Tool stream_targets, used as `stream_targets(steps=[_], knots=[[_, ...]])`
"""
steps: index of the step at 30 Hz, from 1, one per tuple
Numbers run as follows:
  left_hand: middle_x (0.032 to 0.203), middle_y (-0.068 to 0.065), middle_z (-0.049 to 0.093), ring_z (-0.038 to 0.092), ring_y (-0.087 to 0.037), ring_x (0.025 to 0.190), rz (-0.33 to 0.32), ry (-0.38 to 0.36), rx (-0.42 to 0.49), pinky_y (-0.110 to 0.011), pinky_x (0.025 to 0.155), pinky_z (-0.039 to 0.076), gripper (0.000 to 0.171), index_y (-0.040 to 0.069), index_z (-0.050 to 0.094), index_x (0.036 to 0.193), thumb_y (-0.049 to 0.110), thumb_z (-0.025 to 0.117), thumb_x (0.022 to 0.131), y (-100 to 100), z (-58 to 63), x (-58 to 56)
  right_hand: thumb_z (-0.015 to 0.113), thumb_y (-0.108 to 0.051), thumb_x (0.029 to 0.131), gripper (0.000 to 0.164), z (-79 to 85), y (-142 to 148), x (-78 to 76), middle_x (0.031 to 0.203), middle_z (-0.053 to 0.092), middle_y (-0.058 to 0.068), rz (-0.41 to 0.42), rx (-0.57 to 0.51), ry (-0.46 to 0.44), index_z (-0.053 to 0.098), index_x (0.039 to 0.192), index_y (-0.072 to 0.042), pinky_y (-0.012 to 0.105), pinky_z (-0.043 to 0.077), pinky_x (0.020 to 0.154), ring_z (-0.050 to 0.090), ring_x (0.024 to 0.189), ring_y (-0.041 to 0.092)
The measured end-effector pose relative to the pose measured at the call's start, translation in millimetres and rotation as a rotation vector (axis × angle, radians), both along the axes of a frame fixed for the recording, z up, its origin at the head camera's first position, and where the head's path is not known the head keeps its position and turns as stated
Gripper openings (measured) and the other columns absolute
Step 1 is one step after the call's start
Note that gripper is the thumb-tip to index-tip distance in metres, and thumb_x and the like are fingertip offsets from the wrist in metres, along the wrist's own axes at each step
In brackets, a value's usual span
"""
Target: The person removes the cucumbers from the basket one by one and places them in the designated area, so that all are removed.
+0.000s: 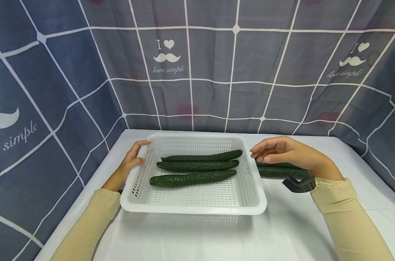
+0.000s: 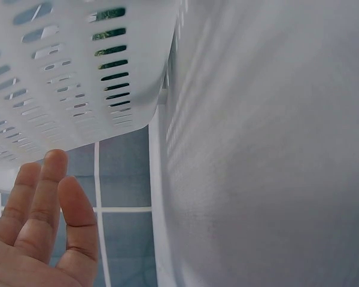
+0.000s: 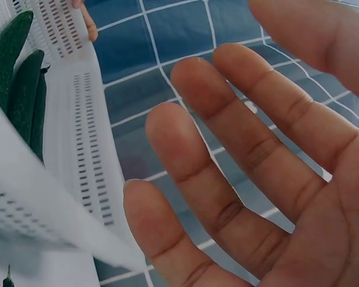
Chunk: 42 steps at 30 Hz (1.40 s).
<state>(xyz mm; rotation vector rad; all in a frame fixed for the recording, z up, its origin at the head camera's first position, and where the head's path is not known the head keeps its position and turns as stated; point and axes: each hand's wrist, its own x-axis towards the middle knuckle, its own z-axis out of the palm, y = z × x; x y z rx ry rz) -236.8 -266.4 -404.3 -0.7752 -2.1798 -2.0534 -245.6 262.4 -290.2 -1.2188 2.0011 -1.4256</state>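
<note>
Your left hand [image 1: 127, 164] touches the left rim of the basket [image 1: 192, 209], fingers relaxed. Your right hand [image 1: 286, 149] hovers just beside the opposite rim, fingers released, near loose cucumbers [image 1: 280, 172] on the tabletop [image 1: 200, 239]. Three cucumbers [image 1: 193, 178] lie inside the basket.

Gridded cloth [image 1: 210, 101] around a white desk [image 1: 197, 243]

The blue-grey cloth closes in the back and both sides, crossed by white lines [image 1: 232, 72] with diamonds [image 1: 236, 29] at some crossings. Hearts [image 1: 168, 44], moustaches [image 1: 166, 57] and "love simple" lettering [image 1: 168, 69] are printed on it; faint reddish blotches [image 1: 185, 110] show in places. Soft shadows [image 1: 301, 217] fall across the desk.
</note>
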Motion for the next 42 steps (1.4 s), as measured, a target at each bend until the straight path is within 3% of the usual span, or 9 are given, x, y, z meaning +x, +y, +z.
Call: stream_targets(steps=[6,13,20,32,39,42], knots=[[0.145,-0.010,0.044,0.055,-0.020,0.119,0.003,-0.018,-0.008,-0.033,0.085,0.058,0.057,0.023,0.049,0.148,0.000,0.043,0.097,-1,-0.4,1.5,0.059,0.006,0.104,0.040,7.1,-19,-10.1,0.130,0.074,0.007,0.022,0.050,-0.021,0.071,0.139,-0.010,0.031,0.056,0.098,0.070,0.115,0.025],[0.146,-0.011,0.044,0.055,-0.019,0.120,0.000,-0.026,-0.002,-0.033,0.086,0.058,0.057,0.023,0.049,0.148,0.000,0.043,0.096,-1,-0.4,0.6,0.063,0.001,0.104,0.036,8.4,-39,-16.0,0.131,0.074,0.003,0.020,0.088,-0.057,0.073,0.135,-0.014,0.030,0.056,0.099,0.071,0.116,0.016],[0.141,-0.010,0.047,0.056,-0.018,0.118,-0.005,-0.008,-0.004,-0.030,0.088,0.057,0.057,0.021,0.047,0.149,-0.001,0.042,0.097,-2,-1.8,0.0,0.066,-0.001,0.103,0.033,8.7,-57,-22.9,0.129,0.074,0.003,0.029,0.111,-0.061,0.074,0.134,-0.011,0.031,0.056,0.098,0.070,0.112,0.017],[0.144,-0.012,0.044,0.056,-0.019,0.119,0.007,-0.024,-0.009,-0.032,0.085,0.058,0.057,0.023,0.049,0.148,0.001,0.043,0.095,0,0.5,0.5,0.070,0.000,0.099,0.037,12.1,-87,-33.4,0.130,0.072,0.004,-0.013,0.179,-0.083,0.066,0.135,0.010,0.036,0.058,0.095,0.072,0.112,0.020],[0.146,-0.013,0.042,0.055,-0.019,0.120,0.013,-0.032,-0.004,-0.033,0.084,0.059,0.057,0.024,0.050,0.147,0.001,0.044,0.095,0,0.8,0.7,0.072,-0.001,0.098,0.032,10.2,-106,-37.8,0.129,0.073,0.013,-0.063,0.228,0.009,0.071,0.129,0.007,0.036,0.059,0.096,0.067,0.122,0.047],[0.146,-0.014,0.042,0.055,-0.020,0.120,0.013,-0.030,0.003,-0.034,0.084,0.059,0.056,0.023,0.050,0.147,0.001,0.044,0.095,0,0.9,0.8,0.072,-0.002,0.098,0.031,6.8,-111,-41.2,0.127,0.074,0.014,-0.058,0.256,0.058,0.072,0.128,0.005,0.037,0.059,0.095,0.067,0.121,0.051]])
